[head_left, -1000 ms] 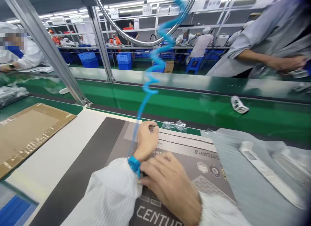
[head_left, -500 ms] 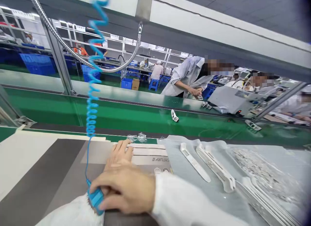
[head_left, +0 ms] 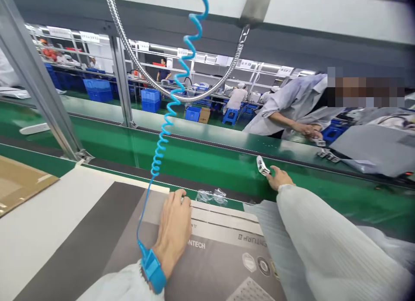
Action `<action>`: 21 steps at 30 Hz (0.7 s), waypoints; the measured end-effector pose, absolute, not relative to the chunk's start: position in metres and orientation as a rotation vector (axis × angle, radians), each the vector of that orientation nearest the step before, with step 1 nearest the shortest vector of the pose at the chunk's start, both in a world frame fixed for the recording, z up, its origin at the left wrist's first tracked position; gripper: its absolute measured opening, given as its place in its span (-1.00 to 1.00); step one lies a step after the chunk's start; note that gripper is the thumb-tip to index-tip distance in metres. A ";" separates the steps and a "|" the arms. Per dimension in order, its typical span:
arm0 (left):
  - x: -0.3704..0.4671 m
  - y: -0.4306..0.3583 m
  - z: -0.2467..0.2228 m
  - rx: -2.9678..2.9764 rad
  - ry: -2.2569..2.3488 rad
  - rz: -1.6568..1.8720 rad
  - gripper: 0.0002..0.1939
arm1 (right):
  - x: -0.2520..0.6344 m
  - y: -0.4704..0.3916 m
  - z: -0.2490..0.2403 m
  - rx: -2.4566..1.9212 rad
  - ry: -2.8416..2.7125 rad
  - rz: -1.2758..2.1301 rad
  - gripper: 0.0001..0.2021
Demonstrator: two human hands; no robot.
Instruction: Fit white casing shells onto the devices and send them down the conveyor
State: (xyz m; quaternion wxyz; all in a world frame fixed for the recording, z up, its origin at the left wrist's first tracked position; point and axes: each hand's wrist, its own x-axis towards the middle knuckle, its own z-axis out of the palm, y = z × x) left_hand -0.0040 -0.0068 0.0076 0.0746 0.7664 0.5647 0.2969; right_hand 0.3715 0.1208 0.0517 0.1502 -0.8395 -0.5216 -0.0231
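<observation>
My left hand (head_left: 175,225) lies on a printed grey box sheet (head_left: 210,266), its fingers bent over near the far edge and nothing visible in its grasp. Around that wrist sits a blue strap (head_left: 153,270) joined to a coiled blue cord (head_left: 167,124). Out over the green conveyor belt, my right hand (head_left: 279,178) pinches the near end of a small white part with black pieces (head_left: 262,166). Crumpled clear plastic (head_left: 212,196) lies between the two hands, by the sheet's far edge.
A metal flexible tube (head_left: 191,98) hangs ahead. Metal posts (head_left: 121,83) rise at the left, near brown cardboard (head_left: 24,184). Grey foam sheeting (head_left: 275,236) lies under my right sleeve. Across the belt, a person's hands (head_left: 308,130) hold a white part.
My right hand has left the blue wrist strap, reached forward to the belt and taken hold of the white part. The view has swung, and more of the left side shows.
</observation>
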 end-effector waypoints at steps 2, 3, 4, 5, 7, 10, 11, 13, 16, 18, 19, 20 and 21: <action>-0.003 -0.006 0.006 2.290 1.695 0.901 -0.82 | 0.371 0.131 0.037 -2.447 -1.452 -0.015 -0.57; -0.003 -0.005 0.006 2.288 1.692 0.901 -0.82 | 0.369 0.135 0.032 -2.446 -1.443 0.013 -0.56; -0.003 -0.005 0.005 2.285 1.687 0.899 -0.82 | 0.365 0.139 0.030 -2.435 -1.447 0.033 -0.57; -0.003 -0.005 0.005 2.282 1.680 0.899 -0.82 | 0.361 0.142 0.029 -2.418 -1.456 0.049 -0.58; -0.003 -0.006 0.006 2.269 1.658 0.918 -0.81 | 0.351 0.143 0.035 -2.359 -1.487 0.078 -0.64; -0.001 -0.008 0.010 2.230 1.564 1.029 -0.82 | 0.330 0.130 0.055 -2.204 -1.574 0.168 -0.71; 0.000 -0.009 0.013 2.213 1.516 1.091 -0.84 | 0.321 0.122 0.063 -2.145 -1.612 0.212 -0.72; 0.001 -0.012 0.020 2.177 1.442 1.230 -0.80 | 0.300 0.098 0.079 -1.964 -1.688 0.368 -0.73; 0.003 -0.016 0.030 2.141 1.423 1.351 -0.55 | 0.262 0.054 0.093 -1.561 -1.767 0.679 -0.74; 0.003 -0.019 0.033 2.117 1.412 1.304 -0.48 | 0.239 0.027 0.093 -1.359 -1.808 0.803 -0.72; 0.003 -0.020 0.034 2.095 1.395 1.235 -0.50 | 0.229 0.015 0.091 -1.320 -1.833 0.815 -0.72; 0.002 -0.020 0.033 2.068 1.375 1.143 -0.55 | 0.222 0.006 0.087 -1.308 -1.854 0.806 -0.71; 0.002 -0.021 0.032 2.040 1.357 1.040 -0.63 | 0.216 0.000 0.081 -1.310 -1.864 0.785 -0.71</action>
